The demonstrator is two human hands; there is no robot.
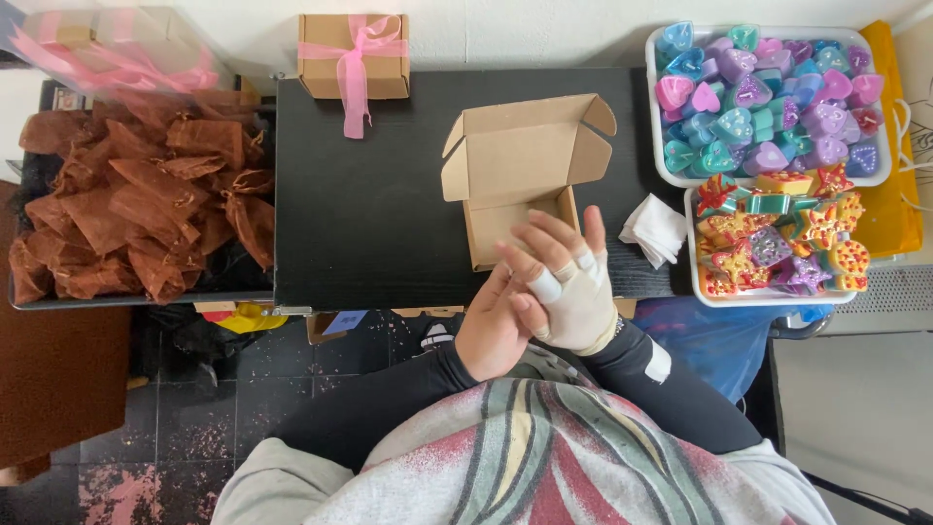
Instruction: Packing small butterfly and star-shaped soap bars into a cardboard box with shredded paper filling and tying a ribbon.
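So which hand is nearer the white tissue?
Right. The right hand sits just left of the tissue, while the left hand is pressed against it on the far side, lower and farther away.

The small brown corrugated-cardboard mailer box (515, 185) sits open on the black tabletop, its hinged lid thrown back toward twelve o'clock with both side flaps splayed outward. The shallow tray part faces up and shows only bare cardboard inside. Its six o'clock edge is hidden, and the box rests tilted slightly, turned a little clockwise.
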